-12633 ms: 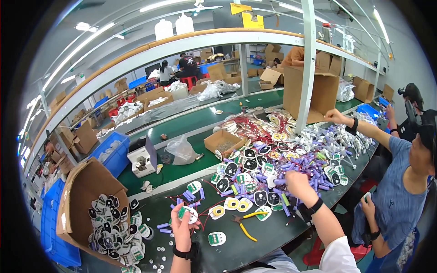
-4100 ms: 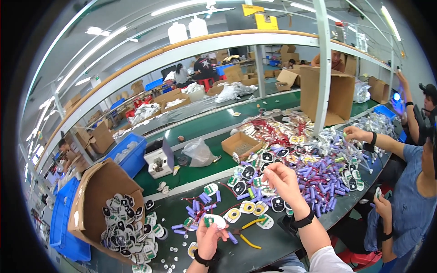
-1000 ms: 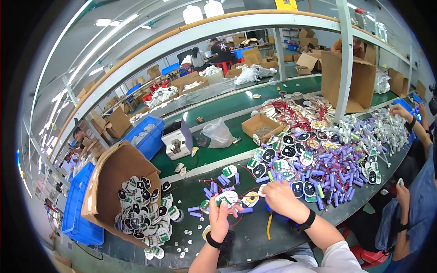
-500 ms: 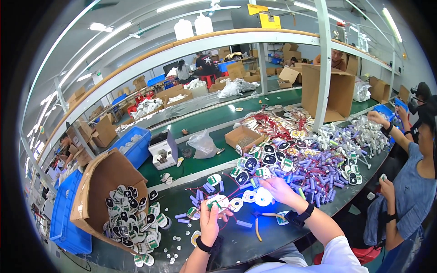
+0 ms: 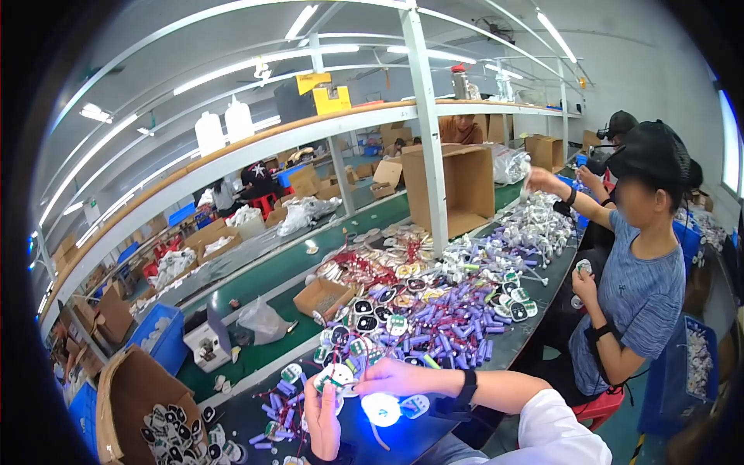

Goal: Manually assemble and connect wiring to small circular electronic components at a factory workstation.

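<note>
My left hand grips a round white plastic cover with a green circuit board on it. From the right, my right hand meets the cover's edge, its fingers pinched together; what they hold, if anything, is too small to make out. Just below that hand, a bright blue-white glow washes out a round white piece. A cover with a circuit board lies beside it in the blue light. Purple cylindrical batteries with red wires are heaped beyond my hands.
An open cardboard box of covers with circuit boards stands at the left, near a blue bin. Behind the batteries are a small carton and a steel post. A co-worker sits at the right, reaching over the bench.
The view has swung to the right, showing more of the co-worker. My right hand has moved from the glowing round piece to the cover in my left hand.
</note>
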Demonstrator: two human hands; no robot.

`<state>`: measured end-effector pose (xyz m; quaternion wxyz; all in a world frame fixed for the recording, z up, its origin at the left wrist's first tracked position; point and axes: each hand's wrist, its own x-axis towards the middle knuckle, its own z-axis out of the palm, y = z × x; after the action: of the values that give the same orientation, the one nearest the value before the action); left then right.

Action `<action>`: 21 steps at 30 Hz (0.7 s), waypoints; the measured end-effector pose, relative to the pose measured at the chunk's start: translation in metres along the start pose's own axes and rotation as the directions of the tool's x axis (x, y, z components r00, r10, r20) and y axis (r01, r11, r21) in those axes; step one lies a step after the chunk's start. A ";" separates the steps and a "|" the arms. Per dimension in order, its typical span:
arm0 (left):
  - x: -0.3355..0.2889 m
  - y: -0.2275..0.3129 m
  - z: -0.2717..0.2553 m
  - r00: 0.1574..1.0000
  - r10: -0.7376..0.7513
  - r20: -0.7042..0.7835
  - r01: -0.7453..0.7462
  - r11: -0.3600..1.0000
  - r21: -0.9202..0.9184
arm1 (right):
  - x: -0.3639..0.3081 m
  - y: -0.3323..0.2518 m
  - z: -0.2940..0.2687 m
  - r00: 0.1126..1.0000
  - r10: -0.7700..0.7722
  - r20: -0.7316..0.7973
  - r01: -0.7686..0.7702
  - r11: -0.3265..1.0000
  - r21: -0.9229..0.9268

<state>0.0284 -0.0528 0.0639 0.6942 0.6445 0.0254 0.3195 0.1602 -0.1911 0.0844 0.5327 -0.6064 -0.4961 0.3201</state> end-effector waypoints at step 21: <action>-0.027 0.001 -0.057 0.953 -0.298 -0.055 0.293 0.861 0.415 | -0.091 0.013 -0.414 0.423 0.080 -0.902 -0.143 0.990 0.021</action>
<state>-0.0190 -0.0157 0.0452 0.5807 0.7683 0.1879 0.1930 0.5160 -0.4118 0.1538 0.6744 -0.7303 -0.1038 -0.0327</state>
